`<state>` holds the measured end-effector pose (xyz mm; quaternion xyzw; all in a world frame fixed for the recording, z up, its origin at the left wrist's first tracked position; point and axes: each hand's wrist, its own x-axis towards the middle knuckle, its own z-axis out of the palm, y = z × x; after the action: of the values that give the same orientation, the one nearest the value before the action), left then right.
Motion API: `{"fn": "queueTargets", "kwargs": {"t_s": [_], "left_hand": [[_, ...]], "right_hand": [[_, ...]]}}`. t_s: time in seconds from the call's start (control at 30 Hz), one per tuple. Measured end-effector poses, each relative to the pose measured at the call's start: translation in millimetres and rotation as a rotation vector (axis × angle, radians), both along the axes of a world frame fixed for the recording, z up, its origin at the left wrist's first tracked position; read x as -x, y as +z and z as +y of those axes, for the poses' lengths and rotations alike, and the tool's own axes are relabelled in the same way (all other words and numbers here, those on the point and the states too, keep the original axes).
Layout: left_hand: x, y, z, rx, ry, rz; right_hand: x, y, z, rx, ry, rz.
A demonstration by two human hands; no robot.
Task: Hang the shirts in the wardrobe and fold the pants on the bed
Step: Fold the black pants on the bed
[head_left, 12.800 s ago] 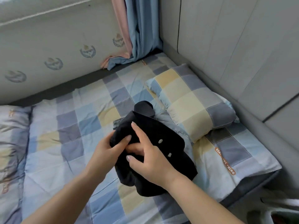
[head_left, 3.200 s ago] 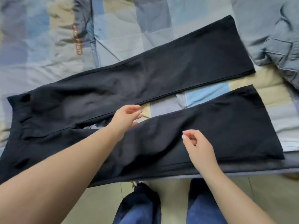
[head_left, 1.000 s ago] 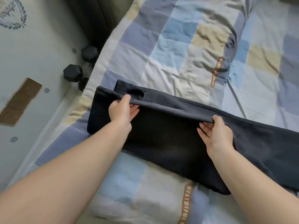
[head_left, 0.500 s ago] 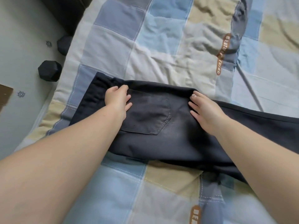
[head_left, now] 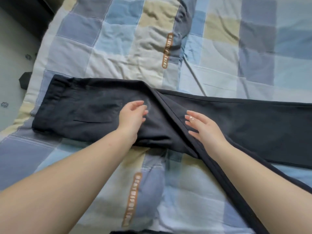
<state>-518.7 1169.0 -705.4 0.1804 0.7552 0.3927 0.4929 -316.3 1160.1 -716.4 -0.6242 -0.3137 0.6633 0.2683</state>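
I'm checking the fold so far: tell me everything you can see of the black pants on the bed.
The black pants are plain dark woven fabric, lying flat across the checked quilt. The waist end sits at the picture's left, with a stitched patch pocket facing up; the legs run off the right edge. A raised diagonal fold ridge crosses the middle toward the bottom right. The left hand and the right hand rest on the cloth on either side of that ridge, fingers relaxed.

pants (head_left: 87, 108): on the bed (head_left: 118, 48), waistband left, legs running right
left hand (head_left: 132, 117): on the pants, left of the right hand (head_left: 203, 129)
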Motion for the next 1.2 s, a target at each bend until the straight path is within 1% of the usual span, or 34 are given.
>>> {"fn": "queueTargets", "kwargs": {"t_s": [0.2, 0.33, 0.43, 0.5, 0.63, 0.77, 0.83, 0.87, 0.93, 1.0, 1.1, 1.2], "left_hand": [[-154.6, -10.7, -78.7, 0.105, -0.023, -0.098], [-257.8, -30.6, -138.4, 0.238, -0.053, -0.158], [-311.2, -45.8, -179.0, 0.347, -0.041, -0.157], [-337.6, -52.4, -204.2, 0.440, -0.046, -0.153], [-375.5, -66.3, -247.3, 0.616, -0.113, -0.154], [-400.4, -79.3, -271.5, 0.729, -0.198, -0.187], [-410.9, -79.7, -278.9, 0.719, -0.222, -0.286], [-415.5, -78.1, -279.5, 0.688, -0.225, -0.346], [-424.4, -72.0, -274.6, 0.584, -0.261, -0.435], [-432.5, -60.6, -260.8, 0.472, -0.283, -0.470], [-439.7, -44.2, -225.3, 0.347, -0.280, -0.474], [-450.2, -25.2, -175.1, 0.199, -0.280, -0.476]], "right_hand": [[-149.7, 14.0, -69.0, 0.009, 0.078, -0.060], [-263.8, 7.9, -123.9, 0.015, 0.179, -0.197], [-326.7, -4.6, -157.1, 0.002, 0.209, -0.291], [-360.8, -17.0, -176.0, -0.019, 0.259, -0.417], [-412.4, -56.4, -209.3, -0.123, 0.597, -0.787], [-438.2, -79.3, -233.3, -0.179, 0.850, -1.009], [-445.2, -86.3, -240.9, -0.194, 0.965, -1.071], [-446.6, -90.0, -242.6, -0.222, 0.984, -1.107], [-447.2, -98.6, -244.2, -0.276, 0.957, -1.164], [-446.7, -108.0, -245.2, -0.330, 0.881, -1.181], [-441.4, -109.0, -243.2, -0.360, 0.736, -1.115], [-438.3, -103.9, -232.9, -0.312, 0.501, -1.026]]}}
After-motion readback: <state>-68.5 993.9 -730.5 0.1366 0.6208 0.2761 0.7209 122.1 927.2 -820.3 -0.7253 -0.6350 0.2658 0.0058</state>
